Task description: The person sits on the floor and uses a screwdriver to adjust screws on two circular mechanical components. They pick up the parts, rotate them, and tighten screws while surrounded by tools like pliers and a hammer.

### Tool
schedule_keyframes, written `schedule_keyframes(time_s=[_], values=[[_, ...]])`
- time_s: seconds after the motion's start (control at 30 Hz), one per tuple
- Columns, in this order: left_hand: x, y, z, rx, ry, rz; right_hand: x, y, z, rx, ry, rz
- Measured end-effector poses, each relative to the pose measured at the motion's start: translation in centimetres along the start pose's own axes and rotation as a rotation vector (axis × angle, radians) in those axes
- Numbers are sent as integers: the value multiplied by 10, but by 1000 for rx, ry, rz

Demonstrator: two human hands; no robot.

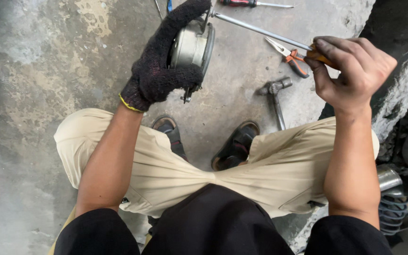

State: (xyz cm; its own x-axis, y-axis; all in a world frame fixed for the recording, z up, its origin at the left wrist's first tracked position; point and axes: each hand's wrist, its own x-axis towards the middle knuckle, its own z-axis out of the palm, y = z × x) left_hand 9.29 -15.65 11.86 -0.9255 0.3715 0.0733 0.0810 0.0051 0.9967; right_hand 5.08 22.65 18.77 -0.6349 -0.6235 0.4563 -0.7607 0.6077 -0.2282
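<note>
— Gripping two things at once: left hand (159, 71), in a dark knitted work glove w/ a yellow cuff edge, is wrapped round a round grey metal housing (192, 46), thumb under, fingers arched over the top. Closed firmly on it.

— And the right?

— Bare right hand (350, 71) is fisted on the orange handle of a long steel-shafted screwdriver (260, 30). Only a sliver of handle shows past the fingers.

— Which way does the shaft run?

— Long axis goes from the right hand up and to the left, across the gap, tip meeting the housing's upper right edge, near the gloved fingertips. So the housing lies left of and slightly farther out than the right fist; left hand is on it, right hand well apart at the far end of the shaft.

— Tip inside a slot or just against the rim?

— Can't tell, too small and partly behind the glove.

— Where's the housing rel. to the floor?

— Held up in the air over the stained concrete floor (48, 71), in front of the knees; person squats, sandals visible below.

— Other stuff about?

— Orange-handled pliers (289, 55) on the floor just under the shaft, a grey metal wrench-like tool (276, 97) nearer the feet, a red-handled screwdriver (256, 4) at the top edge.
</note>
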Motion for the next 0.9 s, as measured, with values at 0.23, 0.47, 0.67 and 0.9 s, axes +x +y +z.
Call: schedule_keyframes(time_s=[0.23, 0.47, 0.67, 0.9], values=[[-1, 5, 1, 200, -17, 49, -23, 18, 18, 307, -49, 175], [4, 13, -1, 279, -36, 75, -43, 28, 25, 328, -128, 265], [3, 17, -2, 308, -60, 22, -57, 32, 36, 550, -286, 489], [3, 4, -2, 180, -55, 98, -25, 22, 30, 172, -90, 100]])
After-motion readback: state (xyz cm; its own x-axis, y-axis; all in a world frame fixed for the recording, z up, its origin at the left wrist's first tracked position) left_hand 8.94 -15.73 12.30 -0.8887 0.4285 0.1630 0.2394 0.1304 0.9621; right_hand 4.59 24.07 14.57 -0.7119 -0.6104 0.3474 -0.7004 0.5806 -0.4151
